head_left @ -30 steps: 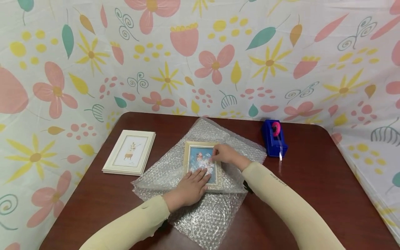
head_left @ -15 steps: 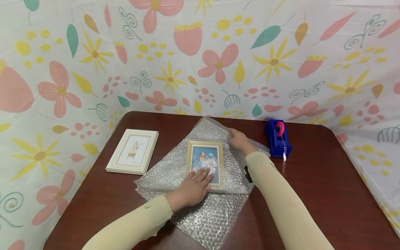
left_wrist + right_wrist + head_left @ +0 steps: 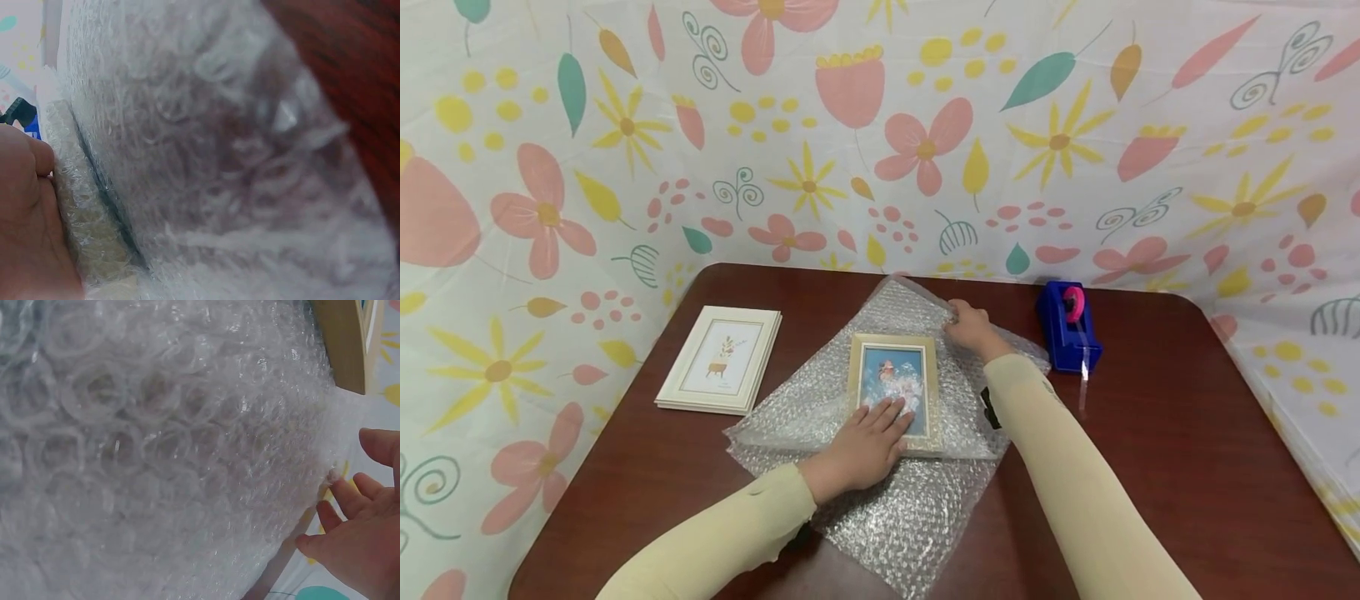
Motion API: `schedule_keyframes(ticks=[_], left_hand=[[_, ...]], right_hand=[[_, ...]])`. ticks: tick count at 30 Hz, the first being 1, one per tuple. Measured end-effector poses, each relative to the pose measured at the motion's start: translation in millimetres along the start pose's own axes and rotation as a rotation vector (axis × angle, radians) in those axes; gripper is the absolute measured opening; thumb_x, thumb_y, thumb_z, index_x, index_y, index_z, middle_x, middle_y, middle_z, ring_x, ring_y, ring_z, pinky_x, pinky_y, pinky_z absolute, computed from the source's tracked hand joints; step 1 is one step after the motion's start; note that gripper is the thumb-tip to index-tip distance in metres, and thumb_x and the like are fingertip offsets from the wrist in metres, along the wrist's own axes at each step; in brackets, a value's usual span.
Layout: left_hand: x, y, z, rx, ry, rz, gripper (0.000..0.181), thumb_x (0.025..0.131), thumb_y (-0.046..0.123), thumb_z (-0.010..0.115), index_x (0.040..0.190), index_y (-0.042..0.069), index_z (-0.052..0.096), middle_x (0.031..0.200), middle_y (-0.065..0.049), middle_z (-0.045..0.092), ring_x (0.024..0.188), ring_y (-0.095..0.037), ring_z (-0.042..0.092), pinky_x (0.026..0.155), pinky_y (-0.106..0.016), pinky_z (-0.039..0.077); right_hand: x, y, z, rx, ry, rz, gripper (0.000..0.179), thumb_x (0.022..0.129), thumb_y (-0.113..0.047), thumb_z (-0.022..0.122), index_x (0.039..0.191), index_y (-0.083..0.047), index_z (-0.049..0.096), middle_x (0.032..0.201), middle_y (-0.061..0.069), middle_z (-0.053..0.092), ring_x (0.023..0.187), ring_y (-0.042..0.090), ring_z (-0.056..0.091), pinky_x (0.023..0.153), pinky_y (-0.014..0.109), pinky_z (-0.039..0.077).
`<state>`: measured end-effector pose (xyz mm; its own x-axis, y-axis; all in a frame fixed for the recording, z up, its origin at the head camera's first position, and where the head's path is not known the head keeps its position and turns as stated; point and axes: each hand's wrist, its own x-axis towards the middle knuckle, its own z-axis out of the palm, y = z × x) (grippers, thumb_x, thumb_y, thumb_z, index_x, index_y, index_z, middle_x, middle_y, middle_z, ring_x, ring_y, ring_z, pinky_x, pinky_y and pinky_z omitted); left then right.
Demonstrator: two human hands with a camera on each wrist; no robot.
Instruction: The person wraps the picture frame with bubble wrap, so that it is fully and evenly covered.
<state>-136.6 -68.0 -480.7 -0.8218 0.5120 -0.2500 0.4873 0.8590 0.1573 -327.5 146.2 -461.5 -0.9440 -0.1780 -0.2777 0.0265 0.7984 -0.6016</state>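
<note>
A gold-edged picture frame [image 3: 931, 375] with a blue picture lies on a sheet of bubble wrap [image 3: 902, 517]. One clear fold of the wrap covers the frame's lower part. My left hand [image 3: 867, 446] rests on that fold with straight fingers, pressing over the picture; the left wrist view shows its side [image 3: 31, 219] against the wrapped edge. Farther back, my right hand [image 3: 972, 327] is at the wrap's upper right edge. In the right wrist view its fingertips [image 3: 337, 487] reach that edge, while the thumb stands apart from them.
White picture frames [image 3: 688, 393] lie stacked on the dark wooden table [image 3: 1187, 467] at the left. At the back right stands a blue tape dispenser [image 3: 1063, 329] with a pink roll, a clear strip hanging from its front. A floral cloth [image 3: 865, 167] hangs behind.
My right hand has moved from over the picture, back and right to the wrap's upper edge. My left hand stays pressed on the frame. The view has shifted slightly.
</note>
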Motion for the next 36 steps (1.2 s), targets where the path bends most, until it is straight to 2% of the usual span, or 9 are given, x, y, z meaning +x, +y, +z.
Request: schedule_keyframes(ticks=[6, 14, 18, 21, 25, 28, 30, 33, 36], left_hand=[[-0.1, 0.3, -1.4, -0.003, 0.0, 0.0, 0.054, 0.113, 0.037, 0.03, 0.164, 0.022, 0.026, 0.174, -0.001, 0.019, 0.162, -0.021, 0.02, 0.132, -0.045, 0.022], [-0.8, 1.7, -0.1, -0.008, 0.003, 0.001, 0.054, 0.113, 0.037, 0.029, 0.164, 0.022, 0.025, 0.174, -0.001, 0.019, 0.162, -0.021, 0.02, 0.132, -0.045, 0.021], [-0.6, 1.2, -0.1, -0.005, 0.006, 0.004, 0.054, 0.113, 0.037, 0.029, 0.164, 0.021, 0.025, 0.174, -0.001, 0.019, 0.162, -0.022, 0.02, 0.132, -0.045, 0.021], [-0.5, 0.3, -1.1, -0.007, 0.005, 0.002, 0.054, 0.113, 0.036, 0.029, 0.164, 0.021, 0.026, 0.174, -0.002, 0.018, 0.162, -0.022, 0.02, 0.132, -0.045, 0.021], [-0.9, -0.8, -2.8, -0.007, 0.005, 0.0, 0.053, 0.113, 0.035, 0.029, 0.164, 0.021, 0.026, 0.174, -0.002, 0.019, 0.161, -0.022, 0.02, 0.132, -0.046, 0.022], [-1.8, -0.2, -4.5, -0.007, 0.001, -0.001, 0.053, 0.113, 0.036, 0.03, 0.164, 0.021, 0.027, 0.174, -0.002, 0.02, 0.161, -0.022, 0.021, 0.132, -0.046, 0.022], [-2.3, 0.3, -4.6, -0.009, -0.001, 0.0, 0.053, 0.113, 0.036, 0.03, 0.164, 0.021, 0.027, 0.174, -0.002, 0.019, 0.161, -0.022, 0.02, 0.132, -0.045, 0.022], [-2.5, 1.0, -4.5, -0.01, 0.001, 0.001, 0.053, 0.113, 0.036, 0.029, 0.164, 0.021, 0.027, 0.174, -0.001, 0.02, 0.161, -0.021, 0.02, 0.132, -0.045, 0.022], [-2.8, 1.4, -4.3, -0.013, 0.008, -0.002, 0.054, 0.112, 0.038, 0.03, 0.164, 0.022, 0.027, 0.174, -0.001, 0.02, 0.161, -0.022, 0.02, 0.132, -0.046, 0.021]], right_hand=[[2.2, -4, 0, 0.033, 0.03, -0.035, 0.06, 0.105, -0.014, 0.046, 0.16, -0.001, 0.027, 0.155, 0.029, 0.043, 0.143, 0.044, 0.044, 0.116, 0.057, 0.043], [1.8, -15, -3, 0.045, 0.046, -0.068, 0.064, 0.104, -0.022, 0.056, 0.159, -0.004, 0.03, 0.158, 0.026, 0.042, 0.144, 0.042, 0.044, 0.117, 0.058, 0.042], [2.6, -25, -4, -0.044, 0.044, -0.084, 0.067, 0.102, -0.032, 0.059, 0.16, -0.01, 0.032, 0.153, 0.024, 0.049, 0.141, 0.041, 0.048, 0.12, 0.071, 0.029], [3.7, -34, -3, -0.132, 0.042, -0.125, 0.062, 0.101, -0.036, 0.061, 0.156, -0.013, 0.042, 0.152, 0.023, 0.051, 0.143, 0.042, 0.043, 0.118, 0.078, 0.02], [2.8, -48, 1, -0.224, 0.046, -0.236, 0.043, 0.101, -0.031, 0.064, 0.137, -0.008, 0.064, 0.149, 0.022, 0.055, 0.14, 0.042, 0.044, 0.115, 0.065, 0.037], [0.1, -57, 7, -0.222, 0.04, -0.299, 0.032, 0.101, -0.025, 0.063, 0.122, -0.001, 0.067, 0.141, 0.024, 0.06, 0.122, 0.04, 0.055, 0.104, 0.054, 0.048], [-1.8, -62, 10, -0.215, 0.036, -0.332, 0.032, 0.103, -0.024, 0.06, 0.123, 0.001, 0.064, 0.136, 0.023, 0.063, 0.117, 0.038, 0.061, 0.104, 0.051, 0.05], [-5.0, -68, 12, -0.243, 0.027, -0.35, 0.033, 0.108, -0.026, 0.052, 0.126, 0.0, 0.061, 0.126, 0.022, 0.067, 0.105, 0.036, 0.065, 0.095, 0.049, 0.053], [-8.4, -72, 9, -0.26, 0.039, -0.364, 0.038, 0.111, -0.029, 0.045, 0.133, -0.004, 0.063, 0.118, 0.021, 0.069, 0.104, 0.035, 0.066, 0.095, 0.048, 0.053]])
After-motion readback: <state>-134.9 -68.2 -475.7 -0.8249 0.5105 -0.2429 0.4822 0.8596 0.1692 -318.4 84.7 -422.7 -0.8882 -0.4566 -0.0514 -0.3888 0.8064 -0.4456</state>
